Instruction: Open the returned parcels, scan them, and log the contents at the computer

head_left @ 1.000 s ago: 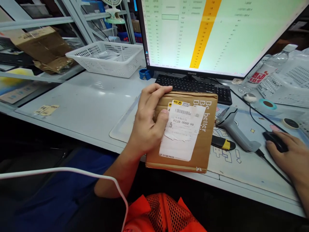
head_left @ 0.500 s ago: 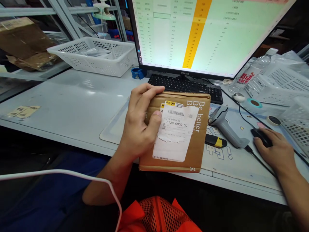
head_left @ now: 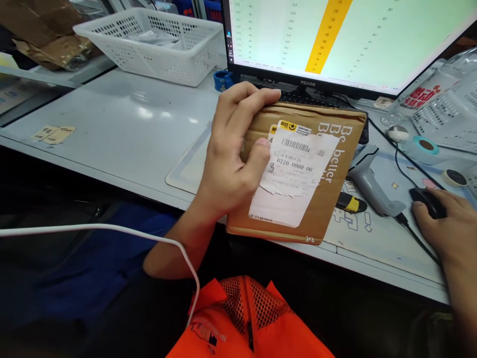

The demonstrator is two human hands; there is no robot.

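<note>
Above the front edge of the desk (head_left: 122, 132), a cardboard box (head_left: 325, 199) is grasped by the left hand (head_left: 233, 151), fingers across its top and thumb against its labelled face; right of a grey scanner (head_left: 372, 186), a black mouse (head_left: 428, 202) is cupped by the right hand (head_left: 449, 221).

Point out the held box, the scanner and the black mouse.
Held box (head_left: 291, 174): head view, middle of its labelled face.
Scanner (head_left: 373, 186): head view, grey handle.
Black mouse (head_left: 429, 204): head view, uncovered top.
</note>
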